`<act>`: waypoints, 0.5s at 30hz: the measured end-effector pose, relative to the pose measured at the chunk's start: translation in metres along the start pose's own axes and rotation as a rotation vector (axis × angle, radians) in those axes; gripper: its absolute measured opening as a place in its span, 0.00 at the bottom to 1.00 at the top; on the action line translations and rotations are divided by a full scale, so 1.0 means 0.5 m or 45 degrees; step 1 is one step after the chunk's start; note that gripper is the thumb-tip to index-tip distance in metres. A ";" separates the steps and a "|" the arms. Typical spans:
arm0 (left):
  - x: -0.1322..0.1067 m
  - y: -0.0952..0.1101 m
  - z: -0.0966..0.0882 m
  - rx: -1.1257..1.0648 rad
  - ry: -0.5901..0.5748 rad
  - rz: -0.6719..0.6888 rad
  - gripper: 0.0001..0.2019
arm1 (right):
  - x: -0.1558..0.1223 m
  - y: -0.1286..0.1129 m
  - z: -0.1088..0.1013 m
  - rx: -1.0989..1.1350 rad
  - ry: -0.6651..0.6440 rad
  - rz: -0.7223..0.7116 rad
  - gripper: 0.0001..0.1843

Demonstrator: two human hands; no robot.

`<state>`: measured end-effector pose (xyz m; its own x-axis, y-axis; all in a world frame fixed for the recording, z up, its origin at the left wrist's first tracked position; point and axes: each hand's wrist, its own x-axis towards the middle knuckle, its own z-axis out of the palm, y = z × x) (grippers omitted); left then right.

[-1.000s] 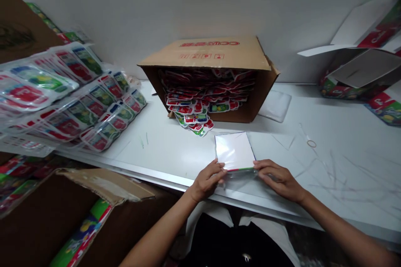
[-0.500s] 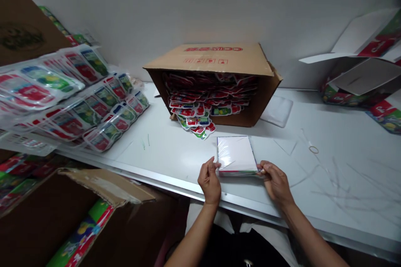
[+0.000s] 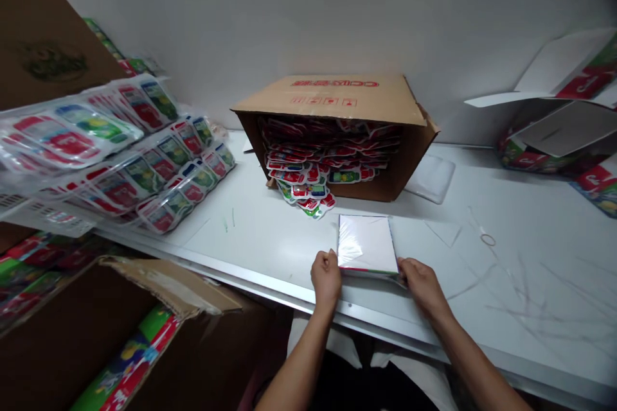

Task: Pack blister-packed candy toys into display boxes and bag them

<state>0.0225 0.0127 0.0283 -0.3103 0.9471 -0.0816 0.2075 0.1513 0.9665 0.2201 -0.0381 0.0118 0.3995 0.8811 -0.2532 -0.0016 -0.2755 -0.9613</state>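
Note:
A flat white pack wrapped in clear plastic point(image 3: 367, 244), with red and green edges, lies on the white table point(image 3: 482, 282) near its front edge. My left hand point(image 3: 326, 277) pinches the pack's near left corner with curled fingers. At the near right corner my right hand point(image 3: 420, 280) grips the pack, fingers closed on its edge. Both hands hold the pack flat on the table.
A cardboard box point(image 3: 337, 131) lies on its side behind the pack, colourful packets point(image 3: 308, 189) spilling out. Sheets of packets point(image 3: 110, 154) fan out at left. An open carton point(image 3: 125, 327) sits below left. Printed boxes point(image 3: 563, 122) stand at right, a rubber band point(image 3: 488, 239) nearby.
Both hands shifted from lying over the pack's front edge to pinching its near corners. The view tilted so everything sits a little lower in frame.

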 end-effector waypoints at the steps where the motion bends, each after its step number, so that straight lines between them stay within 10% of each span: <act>1: 0.007 -0.004 -0.001 0.036 -0.059 -0.012 0.20 | 0.004 0.002 0.000 -0.065 0.003 -0.004 0.22; 15: 0.032 0.003 -0.019 0.553 -0.320 -0.053 0.05 | 0.019 -0.009 -0.002 -0.798 0.066 -0.236 0.16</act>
<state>0.0088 0.0256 0.0307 -0.1045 0.9686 -0.2257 0.5834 0.2435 0.7748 0.2249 -0.0288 0.0140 0.3858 0.9200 -0.0690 0.5997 -0.3068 -0.7391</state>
